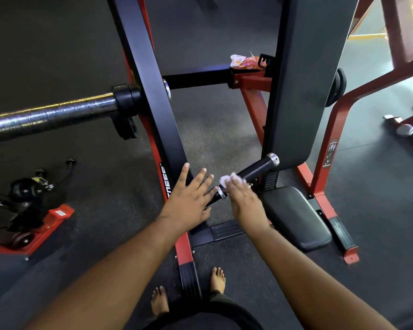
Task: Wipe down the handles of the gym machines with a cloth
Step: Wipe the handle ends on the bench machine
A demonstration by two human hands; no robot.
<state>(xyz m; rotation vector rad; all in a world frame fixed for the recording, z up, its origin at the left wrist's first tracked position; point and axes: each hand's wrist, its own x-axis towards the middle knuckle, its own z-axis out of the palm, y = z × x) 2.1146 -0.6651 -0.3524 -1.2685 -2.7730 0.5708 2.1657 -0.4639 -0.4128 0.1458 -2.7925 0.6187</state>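
Note:
A black handle (255, 170) with silver end caps sticks out from the red and black machine, slanting up to the right beside the black back pad (303, 79). My right hand (242, 201) presses a small white cloth (225, 179) onto the handle's lower part, fingers laid over it. My left hand (188, 198) rests flat with fingers spread on the black upright beam (153, 91), its fingertips near the handle's lower silver ring.
A steel bar (50, 115) juts left from the beam. The black seat pad (296, 217) lies under the handle. A snack wrapper (244, 61) sits on the crossbar. Another red machine base (34, 225) stands at the left. My bare feet (188, 291) straddle the frame's floor rail.

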